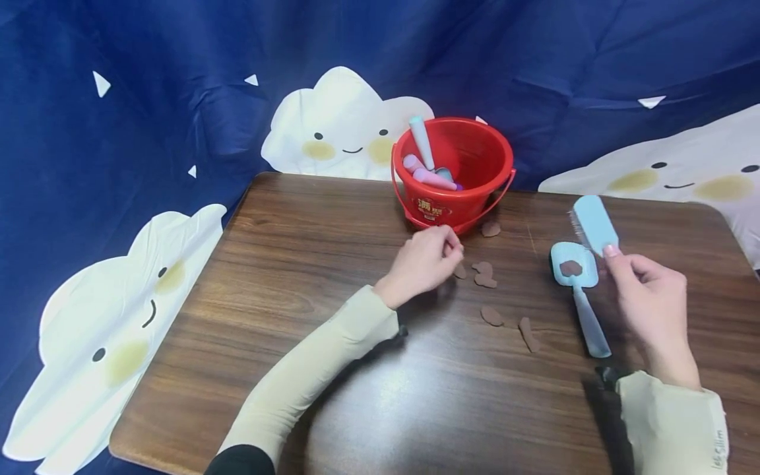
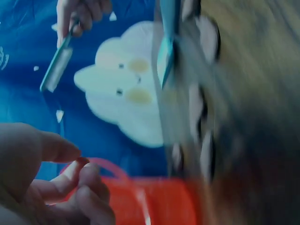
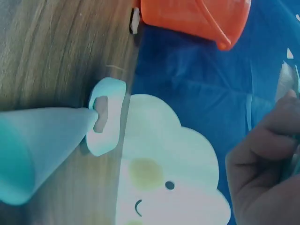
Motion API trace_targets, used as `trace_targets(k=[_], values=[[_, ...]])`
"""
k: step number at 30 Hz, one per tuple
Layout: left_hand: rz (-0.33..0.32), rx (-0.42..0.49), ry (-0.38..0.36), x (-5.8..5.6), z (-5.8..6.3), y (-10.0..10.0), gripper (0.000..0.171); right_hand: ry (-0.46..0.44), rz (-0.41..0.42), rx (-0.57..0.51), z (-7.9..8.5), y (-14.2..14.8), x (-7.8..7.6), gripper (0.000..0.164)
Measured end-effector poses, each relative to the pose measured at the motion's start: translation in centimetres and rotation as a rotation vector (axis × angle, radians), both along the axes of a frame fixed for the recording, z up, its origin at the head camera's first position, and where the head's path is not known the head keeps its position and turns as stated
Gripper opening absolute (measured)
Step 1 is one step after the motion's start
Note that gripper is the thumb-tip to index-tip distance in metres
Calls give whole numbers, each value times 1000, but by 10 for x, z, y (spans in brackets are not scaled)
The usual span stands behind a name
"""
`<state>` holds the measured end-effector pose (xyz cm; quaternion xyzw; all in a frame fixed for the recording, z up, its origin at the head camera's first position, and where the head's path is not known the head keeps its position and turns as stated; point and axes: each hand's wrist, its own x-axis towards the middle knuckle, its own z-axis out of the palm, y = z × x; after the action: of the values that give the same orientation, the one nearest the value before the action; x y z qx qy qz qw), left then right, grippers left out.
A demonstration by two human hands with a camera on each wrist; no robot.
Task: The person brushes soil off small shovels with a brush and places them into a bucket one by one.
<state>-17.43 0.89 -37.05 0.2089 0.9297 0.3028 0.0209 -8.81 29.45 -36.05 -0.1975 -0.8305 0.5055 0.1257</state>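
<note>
Just in front of the red bucket point(image 1: 483, 198), my left hand point(image 1: 423, 262) is raised over the table with thumb and fingertips together. In the left wrist view they pinch a small brown piece point(image 2: 82, 161), mostly hidden by the fingers. My right hand point(image 1: 653, 303) holds a light blue brush point(image 1: 598, 224) by its handle, bristles facing left. Below the brush lies a light blue toy shovel point(image 1: 584, 260), with a flat brown piece point(image 1: 570, 268) in its scoop. Several more flat brown pieces point(image 1: 491, 316) are scattered between my hands.
The bucket stands at the back edge of the brown wooden table point(image 1: 285, 264), with purple and light blue handles point(image 1: 421, 142) sticking up inside it. One brown piece point(image 1: 491, 229) lies by its base. A dark blue cloth point(image 1: 178, 39) with smiling clouds hangs behind.
</note>
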Motion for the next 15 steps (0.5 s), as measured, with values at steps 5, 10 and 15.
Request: trace_targets(k=[5,10,15], values=[[-123,-44,-81,14,-10,35,10,56,-102,-367,0,13,3,31],[-267,-177,-122,31,-17,69,18,118,-188,-592,-8,26,8,30],[-396,-293,-115,46,-22,98,24,132,-240,-644,-15,37,10,31]])
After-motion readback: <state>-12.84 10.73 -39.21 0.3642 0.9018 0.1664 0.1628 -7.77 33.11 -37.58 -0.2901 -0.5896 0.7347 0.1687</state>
